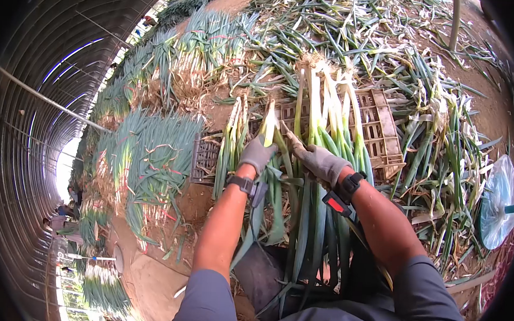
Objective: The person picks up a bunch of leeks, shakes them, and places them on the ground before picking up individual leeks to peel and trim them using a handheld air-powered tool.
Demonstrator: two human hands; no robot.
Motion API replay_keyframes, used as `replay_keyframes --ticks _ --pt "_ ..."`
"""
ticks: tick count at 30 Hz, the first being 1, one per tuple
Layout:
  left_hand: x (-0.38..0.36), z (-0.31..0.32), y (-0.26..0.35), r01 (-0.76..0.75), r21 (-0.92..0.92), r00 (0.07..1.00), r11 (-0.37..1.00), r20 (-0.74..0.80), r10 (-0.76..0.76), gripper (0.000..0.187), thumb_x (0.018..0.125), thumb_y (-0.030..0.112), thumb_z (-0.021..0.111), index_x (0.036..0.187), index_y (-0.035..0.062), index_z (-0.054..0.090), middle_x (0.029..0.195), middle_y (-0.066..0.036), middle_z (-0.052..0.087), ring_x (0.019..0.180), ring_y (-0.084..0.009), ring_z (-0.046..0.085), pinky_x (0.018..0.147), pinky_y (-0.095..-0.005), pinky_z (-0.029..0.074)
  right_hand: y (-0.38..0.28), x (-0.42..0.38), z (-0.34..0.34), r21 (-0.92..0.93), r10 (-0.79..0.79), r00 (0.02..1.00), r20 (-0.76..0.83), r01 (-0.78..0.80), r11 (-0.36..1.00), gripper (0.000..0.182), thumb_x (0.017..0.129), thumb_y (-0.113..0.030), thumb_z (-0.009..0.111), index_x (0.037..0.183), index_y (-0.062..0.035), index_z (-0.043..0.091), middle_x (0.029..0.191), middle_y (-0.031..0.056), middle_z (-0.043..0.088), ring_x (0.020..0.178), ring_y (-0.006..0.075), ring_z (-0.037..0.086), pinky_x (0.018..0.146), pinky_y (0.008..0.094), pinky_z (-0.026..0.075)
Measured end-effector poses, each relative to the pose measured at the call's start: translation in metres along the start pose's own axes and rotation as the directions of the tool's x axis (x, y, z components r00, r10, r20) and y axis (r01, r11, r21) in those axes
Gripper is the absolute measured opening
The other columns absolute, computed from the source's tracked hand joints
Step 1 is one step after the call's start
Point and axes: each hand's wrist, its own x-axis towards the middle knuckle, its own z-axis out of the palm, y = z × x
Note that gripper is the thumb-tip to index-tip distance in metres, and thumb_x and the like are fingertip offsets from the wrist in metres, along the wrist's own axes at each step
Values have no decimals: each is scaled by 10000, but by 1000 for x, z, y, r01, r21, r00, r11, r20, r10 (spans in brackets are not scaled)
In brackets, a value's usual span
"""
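The person wears grey work gloves on the left hand [257, 154] and the right hand [323, 163]. Each wrist has a black strap; near the right one sits a small red and black tag. The sleeves are short and grey-blue, leaving the forearms bare.

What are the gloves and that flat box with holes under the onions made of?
The gloves, left and right, look like grey knitted fabric, matte and snug on the fingers, perhaps with a coating. The crate looks like brown moulded plastic: a stiff, even grid of small openings, dull and dusty. Green onion stalks lie across it.
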Motion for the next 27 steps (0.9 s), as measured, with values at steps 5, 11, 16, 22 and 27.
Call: replay_keyframes --ticks 5,11,16,22,27 --pt "-55 9 19 -61 -110 998 992 -35 58 382 935 235 709 1247 17 688 1057 -147 764 922 -256 715 849 -386 554 11 15 4 -95 -32 999 20 34 995 783 957 -780 451 921 -22 644 656 98 605 471 194 541 421 368 403" --pt "-86 60 -39 -67 -503 998 862 -39 55 303 963 134 688 1234 -1 672 1032 -172 758 869 -239 676 810 -407 536 8 12 18 -281 -185 982 -27 170 945 839 985 -734 424 993 56 706 742 184 688 668 316 678 635 443 522" --pt "-117 73 -52 -25 -503 999 864 12 36 433 993 256 682 1328 -10 618 1105 -146 745 969 -229 683 874 -385 545 22 39 38 -422 -239 968 -80 184 888 815 999 -691 416 1013 69 709 809 266 691 817 441 693 773 473 532" --pt "-139 111 -124 -382 -325 924 865 -157 349 483 1055 396 561 1366 32 626 1240 -121 685 1079 -197 633 977 -345 498 33 58 46 -380 -263 965 9 247 892 721 1029 -638 408 1015 35 666 765 184 671 714 341 670 690 446 513" --pt "-149 103 -128 322 -738 941 593 320 -112 596 1060 527 479 1387 49 621 1232 -74 676 1048 -185 633 963 -322 500 23 49 40 -305 -71 991 111 103 947 682 1008 -671 433 1048 -34 672 701 76 611 587 202 583 524 379 449"
